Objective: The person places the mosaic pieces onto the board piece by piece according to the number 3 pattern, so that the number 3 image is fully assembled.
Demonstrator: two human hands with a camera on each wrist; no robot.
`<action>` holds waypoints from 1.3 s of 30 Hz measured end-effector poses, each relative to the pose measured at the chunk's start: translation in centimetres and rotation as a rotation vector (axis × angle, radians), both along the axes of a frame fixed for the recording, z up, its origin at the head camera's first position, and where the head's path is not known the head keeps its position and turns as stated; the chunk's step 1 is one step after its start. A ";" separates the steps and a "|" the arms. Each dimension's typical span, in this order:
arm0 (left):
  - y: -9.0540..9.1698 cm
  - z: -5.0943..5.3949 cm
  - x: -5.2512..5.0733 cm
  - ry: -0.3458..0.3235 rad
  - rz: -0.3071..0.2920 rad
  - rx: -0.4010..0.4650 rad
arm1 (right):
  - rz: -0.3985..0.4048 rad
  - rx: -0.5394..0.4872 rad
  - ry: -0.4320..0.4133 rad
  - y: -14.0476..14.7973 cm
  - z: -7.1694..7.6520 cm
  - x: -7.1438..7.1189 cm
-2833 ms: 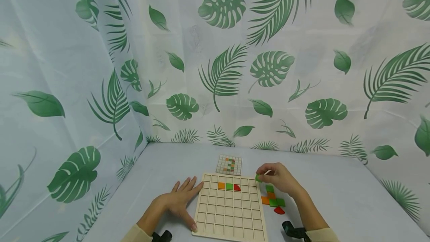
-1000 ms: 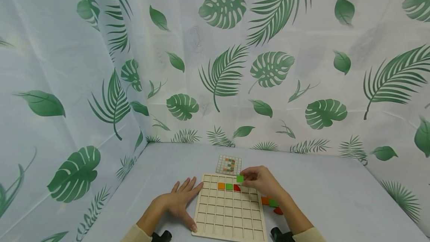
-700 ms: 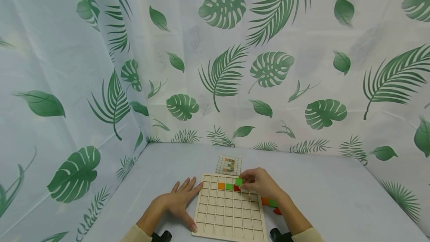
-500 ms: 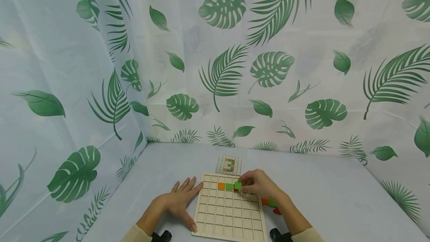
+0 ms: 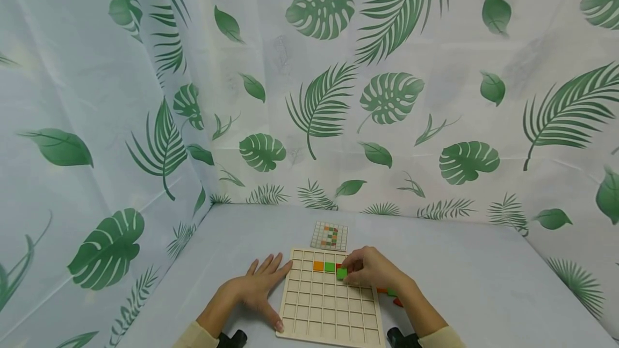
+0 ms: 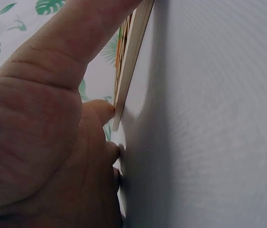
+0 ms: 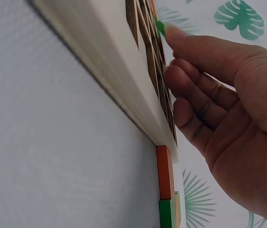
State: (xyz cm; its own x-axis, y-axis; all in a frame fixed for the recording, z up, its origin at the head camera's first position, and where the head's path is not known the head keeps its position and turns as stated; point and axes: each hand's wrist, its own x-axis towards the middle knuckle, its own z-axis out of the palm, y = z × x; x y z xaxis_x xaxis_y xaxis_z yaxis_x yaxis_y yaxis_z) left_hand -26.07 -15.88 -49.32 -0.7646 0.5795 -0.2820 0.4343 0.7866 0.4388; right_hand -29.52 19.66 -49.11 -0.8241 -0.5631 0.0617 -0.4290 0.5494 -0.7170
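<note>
A pale wooden grid board (image 5: 329, 302) lies on the table. In its upper part sit an orange tile (image 5: 318, 266), a green tile (image 5: 329, 267) and a red piece, partly covered. My right hand (image 5: 369, 270) pinches another green tile (image 5: 342, 274) just below the red piece; the right wrist view shows that tile (image 7: 160, 27) at the tip of the thumb, beside the board's wall (image 7: 109, 61). With fingers spread, my left hand (image 5: 258, 288) rests at the board's left edge, thumb near the lower left corner. The left wrist view shows this hand (image 6: 43, 118) touching the board's side (image 6: 135, 52).
Behind the board lies a small pattern card (image 5: 329, 236) with a coloured grid. Loose orange, green and red pieces lie right of the board, partly hidden by my right arm; an orange one (image 7: 165, 172) touches its edge. Leaf-printed cloth (image 5: 309, 95) hangs behind and at the left.
My right hand has moved from the loose pieces left over the board with the green tile, then slightly towards me, past the red piece. My left hand has stayed in place.
</note>
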 end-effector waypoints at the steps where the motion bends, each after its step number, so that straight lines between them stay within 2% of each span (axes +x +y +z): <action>1: 0.0 0.0 0.0 0.002 0.000 0.001 | 0.002 0.003 -0.008 0.0 0.0 0.0; 17: 0.0 0.2 0.1 -0.007 -0.002 -0.005 | 0.011 0.021 -0.065 -0.2 0.0 0.1; 27: -0.1 0.0 -0.1 -0.010 0.006 -0.008 | 0.019 0.036 -0.034 -0.6 0.4 0.4; 39: 0.2 0.3 0.3 0.001 0.007 -0.005 | 0.030 0.061 -0.009 -0.6 0.6 0.5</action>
State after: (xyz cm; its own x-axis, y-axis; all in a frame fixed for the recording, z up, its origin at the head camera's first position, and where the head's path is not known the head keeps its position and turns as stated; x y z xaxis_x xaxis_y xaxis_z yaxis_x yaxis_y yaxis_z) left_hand -25.74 -15.71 -48.97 -0.7692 0.5725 -0.2838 0.4292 0.7919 0.4343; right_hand -29.05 19.04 -48.53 -0.8069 -0.5904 0.0193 -0.4401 0.5790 -0.6863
